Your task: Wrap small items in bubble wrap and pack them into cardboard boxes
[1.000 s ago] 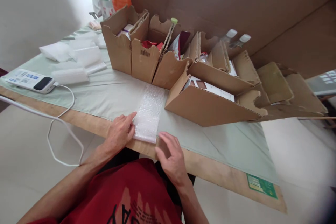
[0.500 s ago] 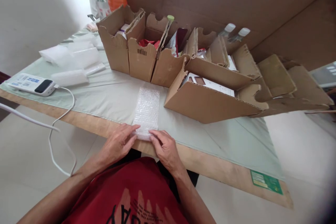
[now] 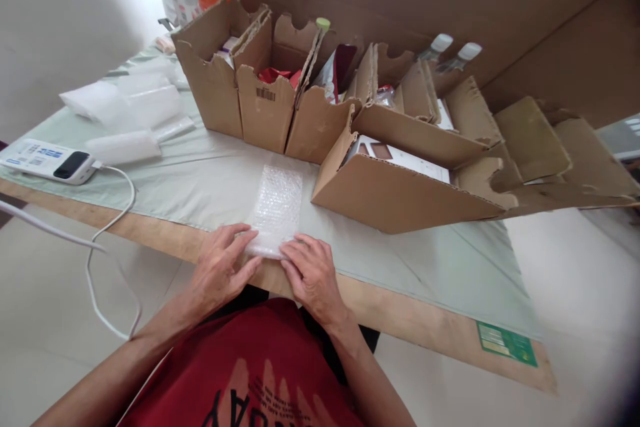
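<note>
Fingers on both sides now: the left hand (image 3: 220,263) has its thumb and forefinger apart at the left near corner of the bubble wrap (image 3: 276,203), and the right hand (image 3: 314,273), fingers close together, presses the right near corner. The wrap lies flat at the near edge of the tabletop (image 3: 200,180), left of an open cardboard box (image 3: 400,197), with white rolls (image 3: 125,147) farther left.

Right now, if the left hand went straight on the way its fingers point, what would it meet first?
The left hand would meet the bubble wrap first; its fingers seem to touch the near left edge. Beyond that, probably the closest cardboard box, though depth is hard to judge.
</note>
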Motion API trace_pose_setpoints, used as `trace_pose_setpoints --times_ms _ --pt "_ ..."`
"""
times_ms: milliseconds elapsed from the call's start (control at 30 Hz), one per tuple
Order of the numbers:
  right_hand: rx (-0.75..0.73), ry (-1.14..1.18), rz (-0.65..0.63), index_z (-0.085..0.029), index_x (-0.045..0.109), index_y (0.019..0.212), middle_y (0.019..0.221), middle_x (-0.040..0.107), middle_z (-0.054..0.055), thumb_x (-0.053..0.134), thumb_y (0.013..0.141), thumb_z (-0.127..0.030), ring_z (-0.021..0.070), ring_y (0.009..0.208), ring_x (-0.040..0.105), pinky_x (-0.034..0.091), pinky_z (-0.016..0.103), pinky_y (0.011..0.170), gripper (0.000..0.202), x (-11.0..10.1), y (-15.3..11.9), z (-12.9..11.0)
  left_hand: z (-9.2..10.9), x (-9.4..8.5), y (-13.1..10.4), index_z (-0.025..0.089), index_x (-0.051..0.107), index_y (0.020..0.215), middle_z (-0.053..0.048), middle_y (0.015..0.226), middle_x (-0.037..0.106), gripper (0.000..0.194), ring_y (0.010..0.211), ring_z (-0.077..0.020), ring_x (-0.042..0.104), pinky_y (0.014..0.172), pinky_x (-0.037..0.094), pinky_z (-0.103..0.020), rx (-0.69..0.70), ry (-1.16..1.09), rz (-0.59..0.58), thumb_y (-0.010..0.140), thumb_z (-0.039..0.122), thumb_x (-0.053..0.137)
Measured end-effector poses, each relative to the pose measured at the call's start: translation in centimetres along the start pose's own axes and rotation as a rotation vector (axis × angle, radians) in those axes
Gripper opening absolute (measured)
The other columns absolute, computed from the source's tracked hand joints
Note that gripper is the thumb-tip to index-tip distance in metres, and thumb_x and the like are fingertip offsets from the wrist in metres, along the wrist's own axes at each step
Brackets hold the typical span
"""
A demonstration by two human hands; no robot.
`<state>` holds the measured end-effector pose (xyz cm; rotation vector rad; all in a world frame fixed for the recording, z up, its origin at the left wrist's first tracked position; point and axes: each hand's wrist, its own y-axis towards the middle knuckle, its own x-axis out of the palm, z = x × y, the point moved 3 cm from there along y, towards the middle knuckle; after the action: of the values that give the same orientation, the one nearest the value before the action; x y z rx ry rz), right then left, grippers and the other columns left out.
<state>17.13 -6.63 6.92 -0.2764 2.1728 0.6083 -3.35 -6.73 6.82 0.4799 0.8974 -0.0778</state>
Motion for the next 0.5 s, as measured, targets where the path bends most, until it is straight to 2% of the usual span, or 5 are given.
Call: trace_pose_setpoints --times_ms 133,233,333,400,500 --pt "0.118 0.145 -0.084 -0.024 0.073 0.120 0.108 0.079 0.007 0.056 0.101 -0.023 0.0231 0.105 0.069 0.050 0.041 0.096 0.026 -0.5 0.9 0.4 0.4 -0.1 -0.1 0.021 0.062 0.124 -0.007 0.104 0.071 0.026 0.100 -0.0234 0.065 0.091 0.054 -0.039 0.035 -0.056 -0.066 0.100 0.021 0.052" --pt "0.175 0.101 0.000 -0.024 0.070 0.126 0.118 0.076 0.009 0.055 0.102 -0.029 0.0248 0.110 0.067 0.051 0.042 0.097 0.029 -0.5 0.8 0.8 -0.2 0.6 1.0 0.021 0.063 0.125 -0.006 0.095 0.072 0.026 0.089 -0.0231 0.065 0.084 0.054 -0.039 -0.033 -0.006 -0.047 0.102 0.024 0.050" --pt "0.096 -0.023 0.102 -0.022 0.065 0.133 0.135 0.068 0.012 0.057 0.101 -0.029 0.0283 0.126 0.059 0.047 0.046 0.105 0.034 -0.2 0.4 0.9 -1.2 1.4 2.4 0.021 0.064 0.124 -0.008 0.101 0.072 0.027 0.093 -0.0257 0.065 0.087 0.053 -0.043 -0.076 0.040 -0.001 0.101 0.026 0.052" --pt "0.036 -0.089 0.067 -0.023 0.064 0.135 0.142 0.063 0.013 0.058 0.099 -0.025 0.0299 0.134 0.054 0.044 0.048 0.107 0.036 0.4 0.4 1.0 -1.6 1.7 2.9 0.021 0.065 0.123 -0.010 0.107 0.071 0.026 0.099 -0.0272 0.065 0.090 0.052 -0.045 -0.089 0.058 0.032 0.101 0.027 0.052" --pt "-0.002 -0.138 0.004 -0.023 0.067 0.131 0.140 0.066 0.011 0.057 0.099 -0.020 0.0307 0.136 0.053 0.044 0.048 0.106 0.034 0.9 1.0 1.3 -1.6 1.5 2.9 0.019 0.064 0.123 -0.013 0.117 0.069 0.027 0.108 -0.0283 0.064 0.096 0.053 -0.046 -0.063 0.052 0.066 0.101 0.029 0.054"
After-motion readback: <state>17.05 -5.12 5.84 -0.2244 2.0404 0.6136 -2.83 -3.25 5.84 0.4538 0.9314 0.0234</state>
